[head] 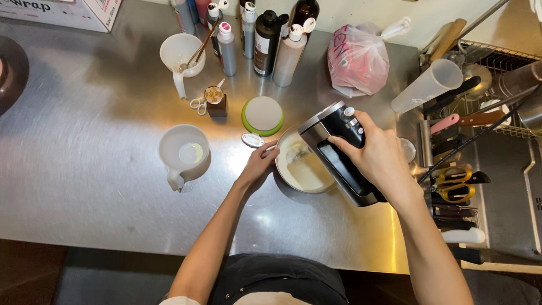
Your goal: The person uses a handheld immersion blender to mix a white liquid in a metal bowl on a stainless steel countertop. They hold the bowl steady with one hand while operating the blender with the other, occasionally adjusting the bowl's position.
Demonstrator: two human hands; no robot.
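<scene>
Right hand (379, 155) fingers clench the black hand mixer (339, 152), held over the pale batter in the bowl (302, 169) mid-worktop (84, 169). Left hand (258, 165) fingers curl on the bowl's rim (steadying it). Mixing is underway, I judge; next calls for a firm bowl.

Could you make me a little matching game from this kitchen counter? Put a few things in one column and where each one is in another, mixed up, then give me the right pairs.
Things:
1. Hand mixer
2. Mixing bowl
3. Pink plastic bag
4. Yellow-handled scissors

Places:
A. Steadied at its rim by the left hand
B. At the back of the steel counter, right of the bottles
C. Gripped by the right hand, over the bowl
D. Among the knives on the right

Pairs: 1-C, 2-A, 3-B, 4-D
</scene>
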